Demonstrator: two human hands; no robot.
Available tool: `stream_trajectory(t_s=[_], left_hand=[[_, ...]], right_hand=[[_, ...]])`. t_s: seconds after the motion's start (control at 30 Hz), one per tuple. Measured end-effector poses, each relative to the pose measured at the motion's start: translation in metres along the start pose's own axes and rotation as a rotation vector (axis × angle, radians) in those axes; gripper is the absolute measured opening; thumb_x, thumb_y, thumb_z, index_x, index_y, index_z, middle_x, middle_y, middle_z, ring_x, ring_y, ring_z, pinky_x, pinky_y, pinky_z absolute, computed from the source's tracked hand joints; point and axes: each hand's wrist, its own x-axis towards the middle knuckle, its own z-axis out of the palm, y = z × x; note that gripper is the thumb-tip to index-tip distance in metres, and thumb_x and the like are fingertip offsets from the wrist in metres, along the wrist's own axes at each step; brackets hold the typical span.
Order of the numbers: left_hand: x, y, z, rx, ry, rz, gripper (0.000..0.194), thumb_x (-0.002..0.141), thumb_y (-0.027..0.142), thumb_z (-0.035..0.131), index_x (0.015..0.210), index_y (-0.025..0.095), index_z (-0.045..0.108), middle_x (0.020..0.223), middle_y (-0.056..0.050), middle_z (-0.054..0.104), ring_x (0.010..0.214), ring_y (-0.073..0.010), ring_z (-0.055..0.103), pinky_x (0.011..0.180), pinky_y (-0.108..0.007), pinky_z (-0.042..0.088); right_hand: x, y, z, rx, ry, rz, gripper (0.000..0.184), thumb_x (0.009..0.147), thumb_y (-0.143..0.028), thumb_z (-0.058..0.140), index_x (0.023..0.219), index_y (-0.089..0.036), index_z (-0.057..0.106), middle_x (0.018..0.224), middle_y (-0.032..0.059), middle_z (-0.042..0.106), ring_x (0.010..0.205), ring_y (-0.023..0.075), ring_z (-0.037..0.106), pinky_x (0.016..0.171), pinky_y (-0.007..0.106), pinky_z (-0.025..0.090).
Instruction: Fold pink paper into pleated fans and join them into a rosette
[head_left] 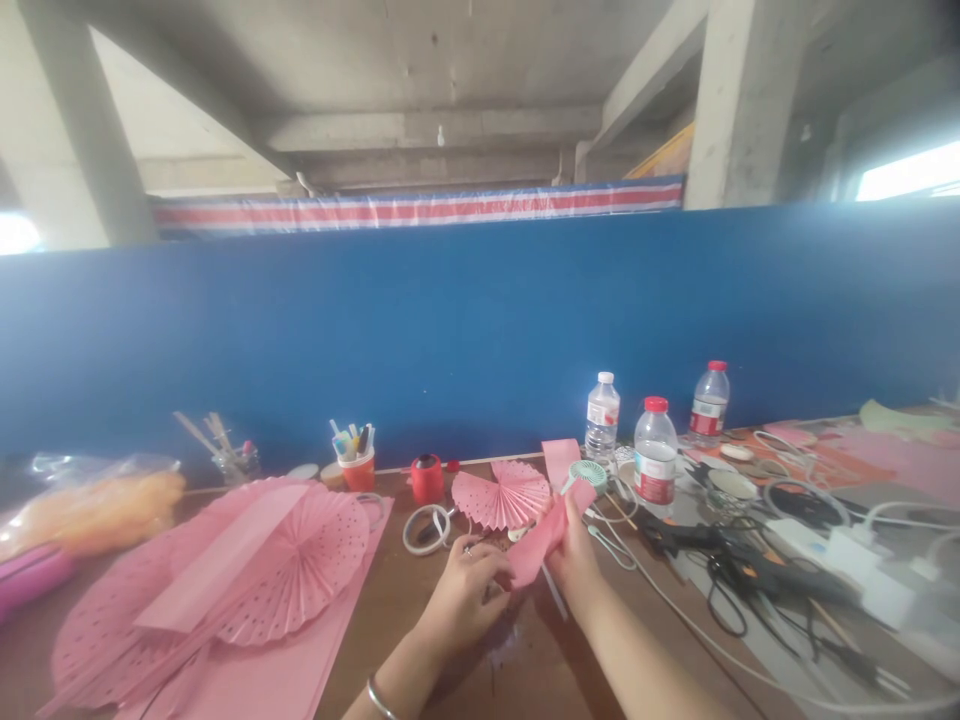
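Between my two hands a pink paper strip (534,553) is held up at a slant over the brown table. My left hand (469,592), with a ring on one finger, pinches its lower left end. My right hand (574,553) grips it farther up on the right, thumb on the near face. Just behind the strip lies a small pleated pink paper fan (501,497), partly opened, with little holes along its edge. A mint-green handheld fan (586,476) stands close beyond my right hand.
Large pleated pink fans (315,560) lie on pink sheets at left. A red tape-like roll (427,480), a white ring (424,530) and a cup of pens (355,468) stand behind. Bottles (655,455), a black glue gun (739,560), cables and white chargers (859,550) crowd the right.
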Motion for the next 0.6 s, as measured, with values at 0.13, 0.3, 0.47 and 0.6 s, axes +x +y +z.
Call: stream_trajectory(t_s=[0.13, 0.3, 0.47, 0.6], left_hand=[[0.0, -0.001, -0.003, -0.234, 0.171, -0.148, 0.02, 0.078, 0.036, 0.05, 0.083, 0.02, 0.061, 0.083, -0.006, 0.061, 0.083, -0.0213, 0.052, 0.079, -0.033, 0.036], [0.004, 0.002, 0.006, -0.8, 0.14, -0.527, 0.034, 0.076, 0.046, 0.05, 0.093, 0.016, 0.053, 0.074, -0.002, 0.057, 0.062, -0.0135, 0.052, 0.059, -0.024, 0.039], [0.002, 0.011, 0.015, -0.952, -0.086, -0.589, 0.038, 0.061, 0.034, 0.07, 0.089, 0.011, 0.057, 0.079, -0.006, 0.06, 0.072, -0.0173, 0.056, 0.065, -0.026, 0.042], [-0.001, 0.015, 0.023, -1.0, -0.103, -0.633, 0.049, 0.057, 0.018, 0.07, 0.102, 0.014, 0.051, 0.087, -0.007, 0.061, 0.072, -0.0182, 0.058, 0.062, -0.027, 0.045]], right_hand=[[-0.007, -0.01, 0.011, 0.1, -0.019, 0.124, 0.032, 0.071, -0.051, 0.056, 0.078, -0.02, 0.053, 0.061, -0.0026, 0.056, 0.05, 0.0124, 0.053, 0.048, 0.025, 0.045], [-0.026, -0.004, 0.031, 0.011, -0.136, 0.219, 0.029, 0.059, -0.038, 0.071, 0.072, -0.016, 0.058, 0.07, 0.0033, 0.063, 0.068, 0.0175, 0.061, 0.066, 0.029, 0.048], [-0.036, 0.011, 0.036, -0.136, -0.095, 0.164, 0.026, 0.062, -0.039, 0.07, 0.07, -0.016, 0.062, 0.065, 0.0022, 0.064, 0.061, 0.0154, 0.06, 0.062, 0.026, 0.045], [-0.038, 0.019, 0.036, -0.282, -0.11, 0.095, 0.027, 0.064, -0.041, 0.068, 0.066, -0.015, 0.062, 0.057, 0.0017, 0.062, 0.054, 0.0147, 0.057, 0.056, 0.025, 0.043]])
